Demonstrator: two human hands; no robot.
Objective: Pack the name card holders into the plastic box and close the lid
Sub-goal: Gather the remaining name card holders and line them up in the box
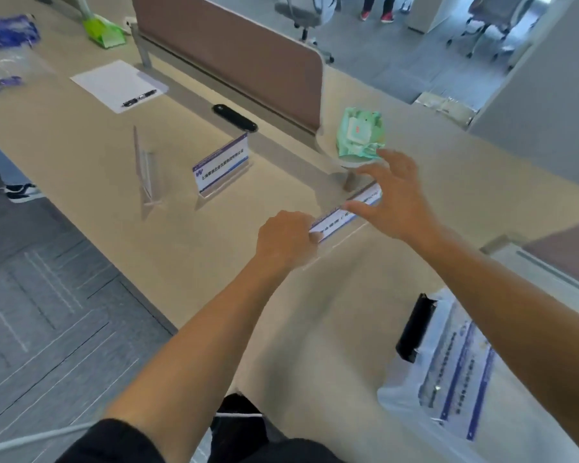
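Name card holder (346, 212) lies slantwise on the desk (97, 155), left hand (286, 240) closed on its near end. Right hand (390, 192), fingers spread, hovers at the far end; plastic box (448, 362) sits nearer it.

Desk (81, 135): beige, long.
Paper (114, 83): white sheet, far left, pen (139, 97) lying on its near edge.
Divider (228, 51): brown panel standing on the desk.
Wipes (361, 133): green pack beside the divider's end.
Chairs (303, 11): on grey floor beyond.
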